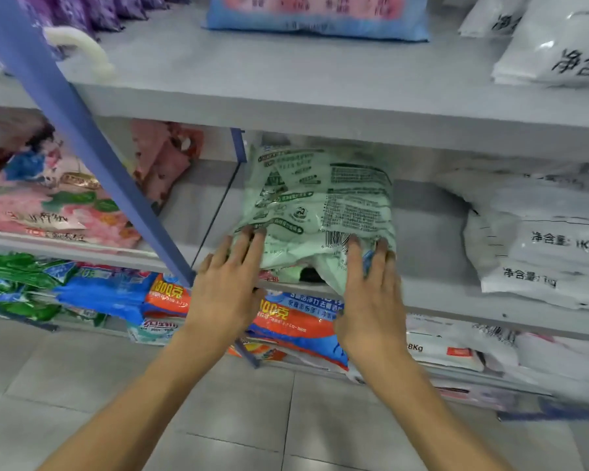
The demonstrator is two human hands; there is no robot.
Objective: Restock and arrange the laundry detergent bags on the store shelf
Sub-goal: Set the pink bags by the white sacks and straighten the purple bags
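The head camera puts the green bag [320, 205] at the centre of my frame. It lies on the middle shelf [456, 297] with its printed back facing up and its near end crumpled at the shelf's front edge. The left hand [228, 283] rests on the bag's lower left corner, its fingers [249, 246] straight and flat against the plastic, grasping nothing. The right hand [371, 300] rests on the lower right corner, its fingers [354, 256] spread and straight over the crumpled edge, likewise released. Both forearms reach up from the bottom of the frame. To the right of the green bag, across a bare stretch of shelf, I see a stack of white bags [541, 260]. To the left, past a slanting blue post [82, 147], pink bags [48, 212] lie at about the same level. The upper shelf [286, 107] crosses the frame above. It carries a blue bag [317, 15] at top centre, purple bags [92, 11] at upper left and top white bags [558, 45] at upper right. Under the hands, orange-and-blue bags [296, 321] lie on a lower level, with bright green bags [14, 283] at the far left. Grey floor tiles [82, 385] fill the bottom of the frame.
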